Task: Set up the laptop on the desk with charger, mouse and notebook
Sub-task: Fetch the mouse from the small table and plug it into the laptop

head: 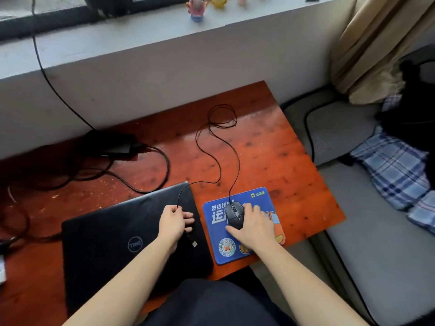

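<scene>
Right hand (253, 222) cupped over black mouse (233, 214), settling it on blue mouse pad (244, 251). Left hand (175, 220) pinches mouse cable (217, 165) above closed laptop (113, 234); USB plug (193, 243) dangles below fingers. Mouse step in hand. Next, likely: find side port, push plug in. Charger brick (117, 147) farther back on surface (270, 149), cord loose. Notebook not in view.

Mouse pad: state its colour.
Blue, with white lettering and an orange cartoon, the mouse pad shows best in the head view.

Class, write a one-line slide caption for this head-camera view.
Right hand on the mouse atop the blue pad; left hand holds its cable over the closed laptop.
</scene>
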